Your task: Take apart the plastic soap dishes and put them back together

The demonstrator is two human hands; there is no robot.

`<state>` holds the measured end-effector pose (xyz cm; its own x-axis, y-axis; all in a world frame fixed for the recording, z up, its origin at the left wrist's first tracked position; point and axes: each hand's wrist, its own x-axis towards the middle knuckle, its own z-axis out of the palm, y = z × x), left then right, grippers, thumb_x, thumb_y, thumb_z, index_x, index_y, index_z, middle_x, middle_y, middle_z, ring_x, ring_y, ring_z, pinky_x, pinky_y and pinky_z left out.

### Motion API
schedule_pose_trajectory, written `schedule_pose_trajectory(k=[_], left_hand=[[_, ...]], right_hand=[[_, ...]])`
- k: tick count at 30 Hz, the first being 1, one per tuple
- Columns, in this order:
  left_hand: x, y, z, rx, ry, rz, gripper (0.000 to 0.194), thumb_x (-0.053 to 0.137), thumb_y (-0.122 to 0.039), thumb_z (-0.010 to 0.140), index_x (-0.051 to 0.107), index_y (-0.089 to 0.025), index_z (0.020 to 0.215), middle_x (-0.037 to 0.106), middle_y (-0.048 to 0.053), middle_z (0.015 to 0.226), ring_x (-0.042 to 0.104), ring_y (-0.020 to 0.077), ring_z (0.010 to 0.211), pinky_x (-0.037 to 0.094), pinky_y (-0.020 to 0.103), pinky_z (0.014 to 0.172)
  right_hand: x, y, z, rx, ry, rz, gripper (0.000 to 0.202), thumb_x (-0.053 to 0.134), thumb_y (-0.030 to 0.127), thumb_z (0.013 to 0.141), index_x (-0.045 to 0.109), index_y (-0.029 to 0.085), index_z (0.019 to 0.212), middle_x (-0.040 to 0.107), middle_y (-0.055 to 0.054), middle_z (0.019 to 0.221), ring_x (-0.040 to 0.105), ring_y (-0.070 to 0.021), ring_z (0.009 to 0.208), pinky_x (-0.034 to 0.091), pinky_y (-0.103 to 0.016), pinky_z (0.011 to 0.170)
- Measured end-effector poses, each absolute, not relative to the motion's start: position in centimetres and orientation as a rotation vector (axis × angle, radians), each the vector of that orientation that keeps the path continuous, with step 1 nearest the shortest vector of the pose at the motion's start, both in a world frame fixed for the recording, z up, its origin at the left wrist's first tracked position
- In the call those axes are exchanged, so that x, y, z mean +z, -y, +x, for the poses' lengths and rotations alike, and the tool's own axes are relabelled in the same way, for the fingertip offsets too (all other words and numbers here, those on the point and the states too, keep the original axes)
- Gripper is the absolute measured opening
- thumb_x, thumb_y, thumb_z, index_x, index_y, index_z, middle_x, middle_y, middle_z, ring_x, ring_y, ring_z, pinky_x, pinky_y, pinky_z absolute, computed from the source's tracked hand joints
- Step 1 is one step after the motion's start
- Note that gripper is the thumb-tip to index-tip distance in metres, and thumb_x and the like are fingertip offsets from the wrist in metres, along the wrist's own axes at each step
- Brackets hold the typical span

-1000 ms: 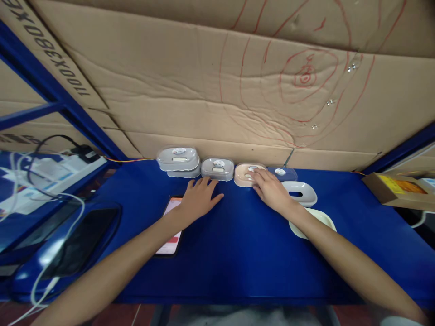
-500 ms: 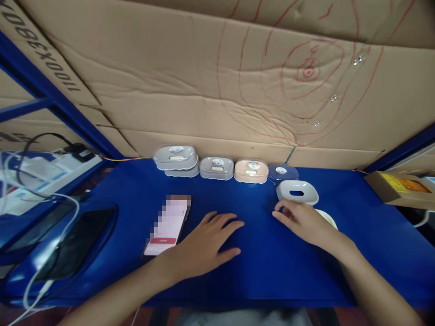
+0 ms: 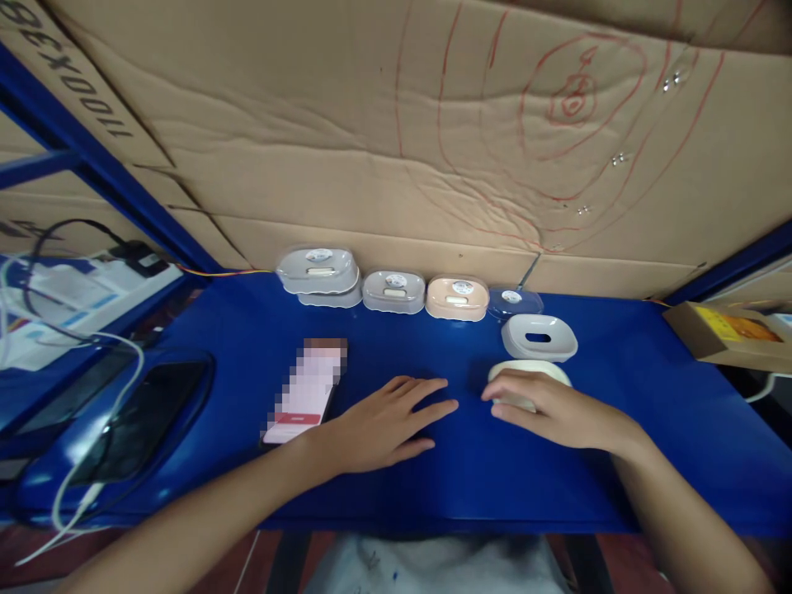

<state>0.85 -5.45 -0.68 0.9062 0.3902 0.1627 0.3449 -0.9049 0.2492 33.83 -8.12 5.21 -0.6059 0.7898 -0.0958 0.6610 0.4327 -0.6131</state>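
Note:
My left hand (image 3: 396, 425) hovers low over the blue table with its fingers spread, holding nothing. To its left lies a phone (image 3: 303, 392) with a lit screen. My right hand (image 3: 544, 404) is curled over a cream oval dish (image 3: 532, 366), thumb at the near side and fingers over the left end. The hand hides much of this dish. Just behind it sits a pale grey oval dish (image 3: 515, 340) with a slot in its floor. A clear lid (image 3: 515, 309) with a round sticker lies farther back.
Along the cardboard wall (image 3: 309, 190) stand a stack of grey lidded boxes (image 3: 318, 276), a single grey box (image 3: 393, 299) and a peach box (image 3: 458, 304). A power strip (image 3: 80, 305) and cables are at the left. A carton (image 3: 711, 334) stands at the right edge.
My right hand has come back from the grey dish and now covers the cream dish, which shows farther left than before. My left hand has shifted slightly right. The view has tilted a little.

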Motion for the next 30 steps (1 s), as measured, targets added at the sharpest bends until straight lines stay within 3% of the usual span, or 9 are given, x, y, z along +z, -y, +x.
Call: schedule_pose_trajectory(k=[3,7,10,13,16,19,22,26,30], left_hand=[[-0.5,5.5,0.8,0.349,-0.547,2.858,0.061,0.067,-0.037,0.107,0.046,-0.027,0.163,0.050,0.020,0.164,0.060,0.0398,0.140,0.053,0.058,0.113],[0.0,5.5,1.0,0.308,-0.464,2.918,0.054,0.071,-0.036,0.105,0.056,-0.024,0.155,0.050,0.022,0.165,0.054,0.0419,0.147,0.048,0.060,0.117],[0.2,5.4,1.0,0.275,-0.483,2.946,0.038,0.068,-0.037,0.107,0.065,-0.018,0.139,0.059,0.023,0.154,0.060,0.0404,0.141,0.049,0.059,0.116],[0.4,5.4,0.9,0.246,-0.505,2.951,0.029,0.069,-0.036,0.107,0.069,-0.018,0.129,0.063,0.021,0.149,0.062,0.0397,0.136,0.052,0.057,0.113],[0.4,5.5,0.6,0.269,-0.597,2.913,0.051,0.077,-0.034,0.101,0.060,-0.023,0.147,0.052,0.021,0.161,0.058,0.0421,0.142,0.052,0.058,0.112],[0.1,5.4,0.5,0.276,-0.730,2.872,0.079,0.080,-0.039,0.098,0.040,-0.025,0.164,0.038,0.025,0.172,0.050,0.0454,0.150,0.048,0.063,0.116],[-0.2,5.2,0.6,0.249,-0.810,2.820,0.079,0.076,-0.042,0.101,0.036,-0.022,0.166,0.046,0.025,0.166,0.054,0.0445,0.146,0.047,0.062,0.117],[-0.1,5.1,0.6,0.260,-0.841,2.709,0.078,0.073,-0.041,0.103,0.030,-0.023,0.167,0.052,0.021,0.162,0.057,0.0415,0.143,0.046,0.061,0.118],[-0.2,5.1,0.4,0.324,-0.857,2.484,0.108,0.084,-0.037,0.096,0.008,-0.033,0.173,0.045,0.018,0.170,0.051,0.0405,0.151,0.043,0.061,0.121]], right_hand=[[5.0,8.1,32.7,0.884,2.405,-1.060,0.026,0.052,0.041,0.113,0.066,0.028,0.132,0.074,-0.006,0.132,0.073,-0.0209,0.120,0.059,-0.036,0.103],[3.6,6.6,34.6,0.273,2.374,-1.402,0.032,0.048,0.036,0.113,0.064,0.026,0.139,0.067,-0.013,0.147,0.063,-0.0311,0.140,0.051,-0.054,0.119],[1.9,5.2,36.8,0.016,2.367,-1.663,0.043,0.049,0.036,0.110,0.060,0.020,0.148,0.063,-0.021,0.153,0.061,-0.0419,0.142,0.052,-0.066,0.114],[0.8,4.6,37.4,0.043,2.401,-1.705,0.050,0.054,0.035,0.107,0.054,0.018,0.154,0.066,-0.023,0.151,0.068,-0.0420,0.134,0.059,-0.063,0.107],[0.3,4.9,36.4,0.104,2.476,-1.620,0.055,0.056,0.027,0.105,0.050,0.024,0.159,0.062,-0.016,0.158,0.065,-0.0356,0.140,0.057,-0.056,0.113],[0.2,5.4,35.1,0.129,2.513,-1.537,0.057,0.056,0.021,0.104,0.049,0.029,0.160,0.061,-0.012,0.160,0.063,-0.0355,0.142,0.055,-0.060,0.113],[0.7,5.6,34.3,0.222,2.444,-1.425,0.052,0.057,0.025,0.107,0.051,0.031,0.158,0.063,-0.011,0.157,0.062,-0.0348,0.143,0.054,-0.062,0.115],[1.8,6.4,33.4,0.449,2.311,-1.217,0.053,0.063,0.038,0.108,0.050,0.032,0.159,0.061,-0.011,0.158,0.059,-0.0307,0.147,0.054,-0.054,0.118],[2.2,7.9,31.4,0.490,2.399,-1.036,0.048,0.064,0.034,0.108,0.055,0.032,0.155,0.067,-0.010,0.150,0.062,-0.0278,0.142,0.054,-0.050,0.118]])
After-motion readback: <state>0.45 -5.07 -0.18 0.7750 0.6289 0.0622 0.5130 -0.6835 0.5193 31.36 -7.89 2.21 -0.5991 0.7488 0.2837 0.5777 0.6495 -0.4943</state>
